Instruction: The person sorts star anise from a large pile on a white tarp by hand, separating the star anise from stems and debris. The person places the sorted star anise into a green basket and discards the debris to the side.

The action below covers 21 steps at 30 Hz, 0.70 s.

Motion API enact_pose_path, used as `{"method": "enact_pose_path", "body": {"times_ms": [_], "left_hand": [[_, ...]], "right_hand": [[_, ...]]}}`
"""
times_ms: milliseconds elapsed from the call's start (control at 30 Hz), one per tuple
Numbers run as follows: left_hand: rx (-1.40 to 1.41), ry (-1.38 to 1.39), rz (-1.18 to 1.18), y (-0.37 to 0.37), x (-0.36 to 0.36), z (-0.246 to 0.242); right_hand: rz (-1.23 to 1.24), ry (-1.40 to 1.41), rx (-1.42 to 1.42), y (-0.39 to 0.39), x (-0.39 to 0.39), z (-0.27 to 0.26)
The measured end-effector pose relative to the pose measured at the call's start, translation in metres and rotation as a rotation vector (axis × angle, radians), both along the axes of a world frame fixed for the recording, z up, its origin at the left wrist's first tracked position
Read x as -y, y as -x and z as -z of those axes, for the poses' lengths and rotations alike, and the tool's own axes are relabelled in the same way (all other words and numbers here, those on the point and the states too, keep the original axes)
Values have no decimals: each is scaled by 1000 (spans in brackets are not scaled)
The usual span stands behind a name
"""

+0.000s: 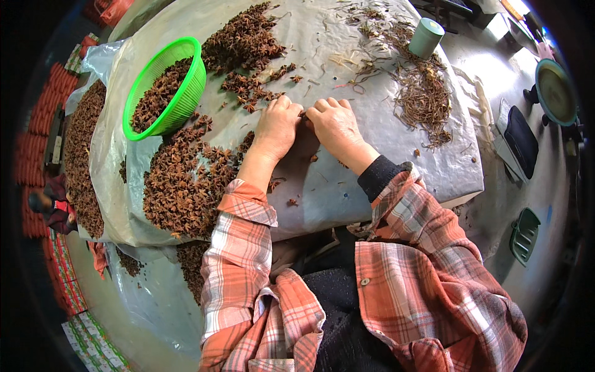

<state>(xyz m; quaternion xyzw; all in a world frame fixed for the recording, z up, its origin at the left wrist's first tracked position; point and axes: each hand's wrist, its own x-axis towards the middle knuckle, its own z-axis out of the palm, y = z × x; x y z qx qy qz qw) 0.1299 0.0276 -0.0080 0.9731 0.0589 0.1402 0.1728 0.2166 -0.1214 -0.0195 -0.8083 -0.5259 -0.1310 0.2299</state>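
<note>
My left hand (278, 124) and my right hand (333, 123) meet over the plastic-covered table (325, 204), fingertips curled around a small dark piece (303, 115), probably star anise, mostly hidden by the fingers. Left of my left wrist lies a broad pile of star anise (186, 186). Behind it a tilted green plastic basket (197, 93) holds more star anise. Another heap (241, 42) spreads at the far side, with loose pieces trailing towards my hands. To the right of my right hand is a pile of thin dry stems (425, 100).
A pale green cylindrical container (426, 38) stands by the stems. At far left, a person (53, 204) is beside a large brown heap (86, 158) and stacked red sacks (51, 97). A green plastic chair or stool (525, 236) and a round basin (555, 92) are at right.
</note>
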Motion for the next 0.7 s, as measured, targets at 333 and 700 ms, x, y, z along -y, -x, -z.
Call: {"method": "enact_pose_path", "body": {"times_ms": [333, 700], "left_hand": [[226, 0, -51, 11, -2, -8], [447, 617, -167, 76, 55, -12]], "right_hand": [[252, 344, 239, -21, 30, -10], [-110, -243, -492, 39, 24, -23]]}}
